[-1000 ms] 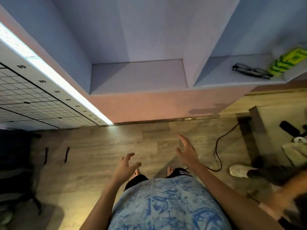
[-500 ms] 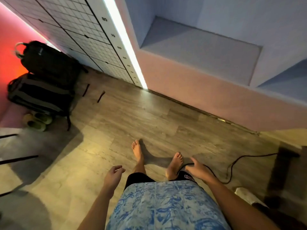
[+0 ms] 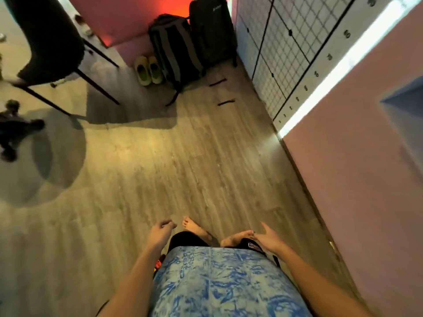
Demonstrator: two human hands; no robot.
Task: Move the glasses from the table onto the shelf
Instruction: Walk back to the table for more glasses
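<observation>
Both hands were empty above the wooden floor (image 3: 160, 156): the left hand (image 3: 159, 234) loosely curled, the right hand (image 3: 267, 239) spread open. The glasses were not visible; backpacks (image 3: 176, 49) stood far ahead.

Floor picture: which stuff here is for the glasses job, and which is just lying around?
For the job: left hand and right hand, both empty; shelf edge. No glasses in view.

Lying about: backpack, suitcase, green shoes, chair.
</observation>
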